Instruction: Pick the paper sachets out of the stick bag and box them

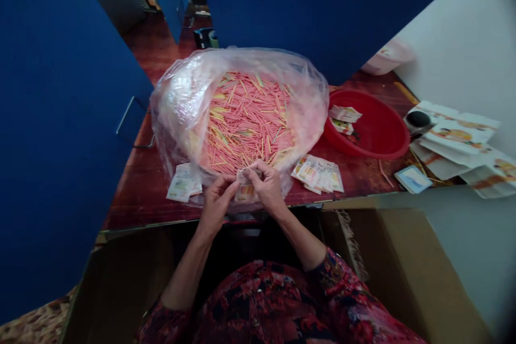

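Between my two hands is a small printed plastic packet (pixel 246 192), held upright by its top edge at the near rim of a large clear bag. My left hand (pixel 220 196) pinches the packet's left side with thumb and fingers. On its right side, my right hand (pixel 264 185) grips the top corner, fingers bent. Just beyond, the clear plastic bag (pixel 181 91) lies open, full of thin pink and yellow sticks (pixel 250 123). Left of my hands lie a few similar packets (pixel 184 183); a pile of packets (pixel 320 173) lies to the right.
A red basin (pixel 379 140) with packets inside stands right of the bag. Further right are printed sheets (pixel 459 137), a dark round-topped container (pixel 418 120) and a small notepad (pixel 413 178). Blue panels (pixel 282 5) rise behind and left; a metal handle (pixel 128 118) juts out.
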`<action>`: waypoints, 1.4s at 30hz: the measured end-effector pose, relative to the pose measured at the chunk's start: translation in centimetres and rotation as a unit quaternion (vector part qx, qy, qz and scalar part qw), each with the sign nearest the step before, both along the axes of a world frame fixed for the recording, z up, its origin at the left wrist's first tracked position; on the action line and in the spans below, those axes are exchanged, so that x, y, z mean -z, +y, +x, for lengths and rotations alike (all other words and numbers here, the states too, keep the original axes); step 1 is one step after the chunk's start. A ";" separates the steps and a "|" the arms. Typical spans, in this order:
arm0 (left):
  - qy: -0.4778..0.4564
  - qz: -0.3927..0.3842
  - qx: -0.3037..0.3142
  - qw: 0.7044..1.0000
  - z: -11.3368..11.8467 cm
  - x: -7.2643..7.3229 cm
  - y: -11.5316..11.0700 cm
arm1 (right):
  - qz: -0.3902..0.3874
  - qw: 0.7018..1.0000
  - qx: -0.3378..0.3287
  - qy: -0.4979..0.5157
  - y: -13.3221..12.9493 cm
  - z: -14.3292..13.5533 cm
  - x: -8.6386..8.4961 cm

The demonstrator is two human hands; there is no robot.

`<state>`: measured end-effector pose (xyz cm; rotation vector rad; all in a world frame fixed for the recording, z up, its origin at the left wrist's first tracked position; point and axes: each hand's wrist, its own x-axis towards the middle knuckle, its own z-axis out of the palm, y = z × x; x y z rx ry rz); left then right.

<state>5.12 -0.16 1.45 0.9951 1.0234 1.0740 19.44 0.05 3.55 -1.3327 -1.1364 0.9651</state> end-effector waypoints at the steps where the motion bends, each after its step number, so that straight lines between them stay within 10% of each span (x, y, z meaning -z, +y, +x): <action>1: 0.035 0.019 -0.004 0.999 -0.5 0.0 -0.1 | 0.005 1.000 0.023 -0.012 -0.2 0.9 -0.1; 8: 0.350 0.094 -0.256 0.896 -8.6 2.7 1.3 | 0.001 0.930 0.289 -0.228 -0.8 13.0 1.4; 12: 0.535 0.083 -0.226 0.810 -11.3 3.9 2.1 | -0.088 0.856 0.323 -0.392 -0.6 17.4 4.2; 19: 0.504 0.015 -0.228 0.833 -11.7 4.7 3.4 | -0.093 0.764 0.378 -0.515 -0.8 16.2 4.8; 25: 0.341 0.016 -0.299 0.891 -12.8 3.9 2.9 | 0.066 0.889 0.175 -0.417 0.5 8.0 2.3; 29: 0.201 0.018 -0.215 0.956 -11.7 1.2 1.1 | 0.112 0.965 -0.049 -0.230 1.8 0.7 1.6; 35: 0.154 0.007 -0.034 0.988 -8.4 -0.2 -0.5 | 0.104 0.954 -0.256 -0.115 2.9 -3.9 0.9; 42: 0.200 0.054 -0.038 0.978 -5.9 1.1 -0.7 | 0.071 0.967 -0.207 -0.133 1.4 -3.2 2.5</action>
